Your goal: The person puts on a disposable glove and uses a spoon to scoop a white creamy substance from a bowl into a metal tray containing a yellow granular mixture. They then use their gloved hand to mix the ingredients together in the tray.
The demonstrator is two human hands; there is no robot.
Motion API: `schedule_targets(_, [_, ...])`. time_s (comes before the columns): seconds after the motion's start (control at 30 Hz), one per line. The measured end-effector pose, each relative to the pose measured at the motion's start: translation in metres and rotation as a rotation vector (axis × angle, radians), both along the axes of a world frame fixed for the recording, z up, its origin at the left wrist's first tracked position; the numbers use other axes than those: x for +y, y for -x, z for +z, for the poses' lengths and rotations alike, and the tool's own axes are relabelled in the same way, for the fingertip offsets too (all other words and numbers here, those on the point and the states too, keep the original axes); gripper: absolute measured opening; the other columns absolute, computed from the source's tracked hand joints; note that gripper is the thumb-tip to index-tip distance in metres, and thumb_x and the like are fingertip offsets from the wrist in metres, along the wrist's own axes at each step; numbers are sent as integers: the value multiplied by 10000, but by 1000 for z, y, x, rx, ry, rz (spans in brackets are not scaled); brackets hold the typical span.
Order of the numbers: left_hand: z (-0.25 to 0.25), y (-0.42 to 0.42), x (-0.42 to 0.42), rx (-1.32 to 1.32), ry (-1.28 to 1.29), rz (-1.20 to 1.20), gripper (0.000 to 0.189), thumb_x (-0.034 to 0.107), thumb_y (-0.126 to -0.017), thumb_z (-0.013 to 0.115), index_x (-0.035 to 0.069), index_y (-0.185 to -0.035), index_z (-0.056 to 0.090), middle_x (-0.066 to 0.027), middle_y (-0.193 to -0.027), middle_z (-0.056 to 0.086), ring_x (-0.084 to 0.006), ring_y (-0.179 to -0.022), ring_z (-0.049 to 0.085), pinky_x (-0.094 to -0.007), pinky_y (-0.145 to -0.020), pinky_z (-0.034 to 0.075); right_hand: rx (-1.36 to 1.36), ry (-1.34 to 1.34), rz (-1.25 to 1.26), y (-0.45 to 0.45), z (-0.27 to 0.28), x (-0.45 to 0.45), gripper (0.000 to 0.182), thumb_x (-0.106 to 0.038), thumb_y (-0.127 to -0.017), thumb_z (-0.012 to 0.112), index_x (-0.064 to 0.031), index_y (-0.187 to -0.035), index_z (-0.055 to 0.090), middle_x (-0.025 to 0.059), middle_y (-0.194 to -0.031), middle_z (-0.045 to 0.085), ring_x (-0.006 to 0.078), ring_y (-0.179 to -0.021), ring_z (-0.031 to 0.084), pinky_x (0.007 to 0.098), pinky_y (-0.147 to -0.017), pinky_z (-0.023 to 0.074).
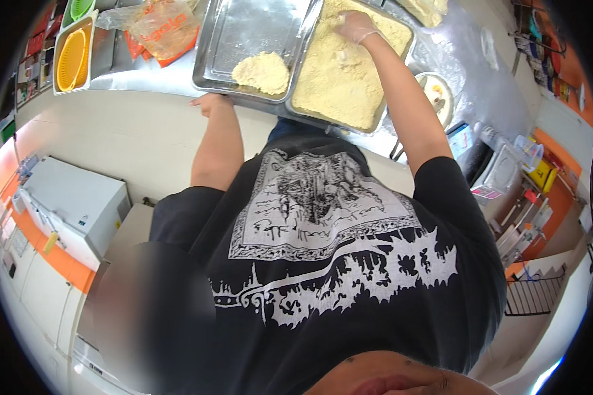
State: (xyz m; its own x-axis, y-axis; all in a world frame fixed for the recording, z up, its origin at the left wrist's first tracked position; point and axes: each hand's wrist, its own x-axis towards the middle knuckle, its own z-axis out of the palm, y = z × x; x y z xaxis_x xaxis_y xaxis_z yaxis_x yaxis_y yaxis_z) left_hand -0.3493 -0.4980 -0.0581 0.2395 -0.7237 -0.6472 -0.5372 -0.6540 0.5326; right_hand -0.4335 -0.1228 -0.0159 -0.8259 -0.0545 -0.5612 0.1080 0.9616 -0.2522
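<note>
My right hand (358,27), in a clear plastic glove, reaches into a metal tray of yellow breadcrumbs (341,89); its fingertips touch the crumbs, and whether they hold anything is hidden. Left of it lies a second metal tray (247,29) with a flat crumb-coated piece (263,73) near its front right corner. Bare, my left hand (211,103) rests at the near edge of the counter, just below that second tray. Its index finger points left, and I see nothing held in it.
A plastic bag (160,29) and a yellow basket (72,59) in a container stand at the left. Right of the crumbs are a round bowl (435,98) with food remains and a plastic sheet (474,64). A white chest freezer (74,197) stands at the lower left.
</note>
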Motion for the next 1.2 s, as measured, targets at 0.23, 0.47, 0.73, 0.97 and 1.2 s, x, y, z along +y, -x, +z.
schedule_targets(0.23, [-1, 4, 2, -50, 11, 32, 826, 634, -946, 258, -106, -1153, 563, -225, -1229, 590, -386, -1074, 598, -475, -878, 529, 19, -42, -350, -52, 23, 67, 705, -467, -792, 617, 37, -1280, 552, 270, -1262, 574, 371, -1157, 576, 378, -1015, 437])
schedule_targets(0.47, [-10, -6, 13, -124, -1, 14, 803, 606, -955, 257, -106, -1169, 561, -216, -1233, 593, -382, -1083, 596, -455, -901, 520, 173, 221, -412, -115, 49, 30, 587, -389, -814, 645, 8, -1242, 575, 262, -1229, 588, 361, -1153, 574, 372, -1041, 418])
schedule_targets(0.73, [5, 7, 2, -114, 36, 4, 779, 577, -965, 257, -107, -1186, 558, -207, -1230, 600, -370, -1083, 599, -434, -914, 518, 382, 159, 401, -185, 35, -45, 600, -474, -884, 588, -285, -1429, 423, 117, -1493, 364, 322, -1367, 356, 427, -1170, 259])
schedule_targets(0.97, [-4, 7, 0, -150, 43, -38, 769, 571, -965, 263, -101, -1184, 566, -209, -1229, 601, -362, -1083, 604, -435, -907, 526, 310, 70, 230, -196, -7, -45, 296, -391, -903, 598, -206, -1131, 627, 99, -1249, 598, 284, -1130, 577, 424, -885, 507])
schedule_targets(1.2, [1, 3, -5, -134, 5, -14, 772, 573, -964, 261, -97, -1208, 557, -210, -1281, 569, -369, -1111, 589, -438, -919, 522, 131, 283, -422, -154, 34, -52, 384, -334, -855, 634, -34, -1094, 633, 201, -1059, 672, 317, -986, 654, 415, -810, 522])
